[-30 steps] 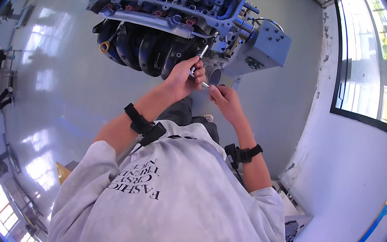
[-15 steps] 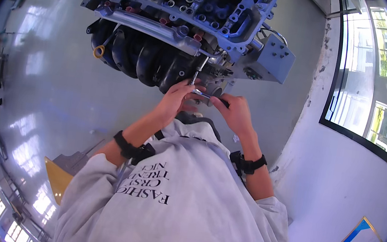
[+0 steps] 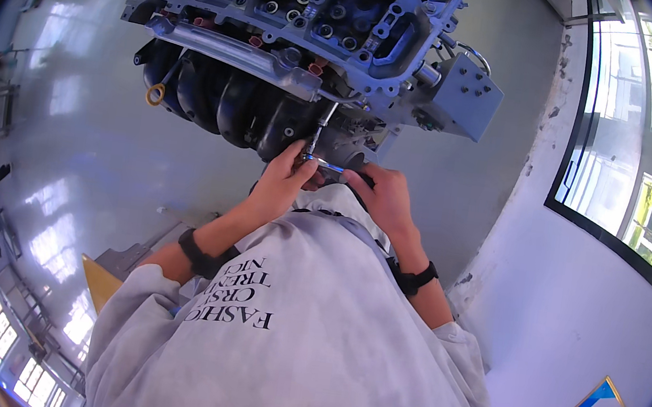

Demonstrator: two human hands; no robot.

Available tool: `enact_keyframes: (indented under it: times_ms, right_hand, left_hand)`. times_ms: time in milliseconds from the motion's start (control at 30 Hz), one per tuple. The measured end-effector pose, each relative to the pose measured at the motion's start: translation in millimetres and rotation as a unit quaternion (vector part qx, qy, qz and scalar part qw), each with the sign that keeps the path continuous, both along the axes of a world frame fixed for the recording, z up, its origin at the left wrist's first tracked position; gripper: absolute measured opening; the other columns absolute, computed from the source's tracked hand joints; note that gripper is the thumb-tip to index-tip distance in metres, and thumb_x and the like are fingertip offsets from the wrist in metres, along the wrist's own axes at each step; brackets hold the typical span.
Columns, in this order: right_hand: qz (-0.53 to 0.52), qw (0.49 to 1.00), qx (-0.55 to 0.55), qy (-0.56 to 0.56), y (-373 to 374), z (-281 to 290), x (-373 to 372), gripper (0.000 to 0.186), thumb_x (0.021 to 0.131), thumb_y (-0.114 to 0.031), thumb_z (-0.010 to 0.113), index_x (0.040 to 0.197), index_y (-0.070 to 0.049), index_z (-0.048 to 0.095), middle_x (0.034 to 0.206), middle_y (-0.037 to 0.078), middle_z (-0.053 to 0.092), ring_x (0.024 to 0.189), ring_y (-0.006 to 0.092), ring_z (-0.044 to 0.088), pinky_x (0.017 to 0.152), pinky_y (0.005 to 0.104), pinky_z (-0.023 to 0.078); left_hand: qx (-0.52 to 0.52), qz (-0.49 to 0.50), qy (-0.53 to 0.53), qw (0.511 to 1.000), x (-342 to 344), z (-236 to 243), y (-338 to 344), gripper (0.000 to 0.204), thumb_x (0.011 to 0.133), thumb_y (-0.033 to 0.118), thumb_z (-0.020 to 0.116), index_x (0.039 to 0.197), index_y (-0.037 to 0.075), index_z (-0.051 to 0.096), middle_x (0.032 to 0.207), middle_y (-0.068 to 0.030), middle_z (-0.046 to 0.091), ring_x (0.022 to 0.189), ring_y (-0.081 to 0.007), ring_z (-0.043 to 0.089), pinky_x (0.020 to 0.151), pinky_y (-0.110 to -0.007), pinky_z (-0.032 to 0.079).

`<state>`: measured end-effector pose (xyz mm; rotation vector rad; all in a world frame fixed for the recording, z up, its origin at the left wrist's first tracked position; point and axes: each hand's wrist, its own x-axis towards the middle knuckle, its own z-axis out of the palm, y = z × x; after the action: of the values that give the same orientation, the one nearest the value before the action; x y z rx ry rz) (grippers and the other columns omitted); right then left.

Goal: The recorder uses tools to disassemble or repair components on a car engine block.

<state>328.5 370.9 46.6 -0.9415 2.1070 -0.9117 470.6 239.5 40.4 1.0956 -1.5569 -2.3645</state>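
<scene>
A ratchet wrench point(image 3: 326, 164) with a shiny handle lies crosswise between my hands, beside the black intake manifold of an engine. From its head a long extension bar point(image 3: 324, 122) slants up toward the engine's side; its far end is hidden among the parts. My left hand point(image 3: 279, 186) is closed at the ratchet head, thumb and forefinger against it. My right hand point(image 3: 385, 197) grips the handle's other end, thumb along it. Just above my hands is a round metal throttle body point(image 3: 342, 150).
Above stands the engine with its open cylinder head point(image 3: 300, 13). The curved intake manifold point(image 3: 228, 106) has a yellow dipstick ring point(image 3: 156, 95) near its left end. A grey box point(image 3: 467, 95) juts out at right. A white wall with a window point(image 3: 633, 152) runs along the right.
My left fingers have shifted from around the extension bar to the ratchet head. Both hands stay on the wrench, and the engine sits slightly further left in view.
</scene>
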Motion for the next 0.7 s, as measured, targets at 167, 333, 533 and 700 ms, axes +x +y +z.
enact_keyframes:
  times_ms: [167, 333, 533, 700]
  right_hand:
    - [0.066, 0.995, -0.07, -0.008, 6, -10, -12, 0.034, 0.083, -0.031, 0.058, 0.073, 0.001, 0.058, 0.059, 0.018, 0.054, 0.054, 0.0334, 0.053, 0.051, 0.0407, 0.04]
    - [0.149, 0.979, -0.083, -0.112, 9, -23, -15, 0.037, 0.087, -0.032, 0.051, 0.076, 0.003, 0.056, 0.062, 0.021, 0.055, 0.052, 0.033, 0.054, 0.05, 0.0396, 0.042]
    - [0.181, 0.904, 0.078, -0.38, 8, -31, -31, 0.04, 0.09, -0.036, 0.045, 0.079, 0.001, 0.055, 0.06, 0.004, 0.055, 0.052, 0.0116, 0.056, 0.049, 0.0242, 0.047]
    - [0.176, 0.905, 0.009, -0.387, 11, -26, -26, 0.035, 0.089, -0.032, 0.049, 0.086, 0.002, 0.053, 0.06, 0.004, 0.054, 0.05, 0.0123, 0.051, 0.047, 0.0263, 0.042]
  left_hand:
    - [-0.062, 0.064, -0.055, 0.995, -5, 11, 23, 0.034, 0.092, 0.015, 0.047, 0.121, -0.001, 0.044, 0.087, -0.0049, 0.056, 0.074, -0.0104, 0.056, 0.068, -0.024, 0.05]
    - [-0.144, 0.212, -0.087, 0.963, -15, 5, 29, 0.027, 0.09, 0.014, 0.051, 0.107, -0.006, 0.054, 0.068, -0.0033, 0.056, 0.055, -0.0064, 0.049, 0.052, -0.021, 0.043]
    - [-0.276, 0.165, -0.094, 0.942, -21, 10, 37, 0.023, 0.089, 0.014, 0.052, 0.103, -0.004, 0.055, 0.066, -0.0031, 0.055, 0.053, -0.0057, 0.048, 0.051, -0.02, 0.042]
    - [-0.282, 0.176, -0.096, 0.938, -24, 11, 35, 0.022, 0.09, 0.014, 0.05, 0.104, -0.003, 0.055, 0.064, -0.0018, 0.054, 0.052, -0.0057, 0.048, 0.051, -0.021, 0.042]
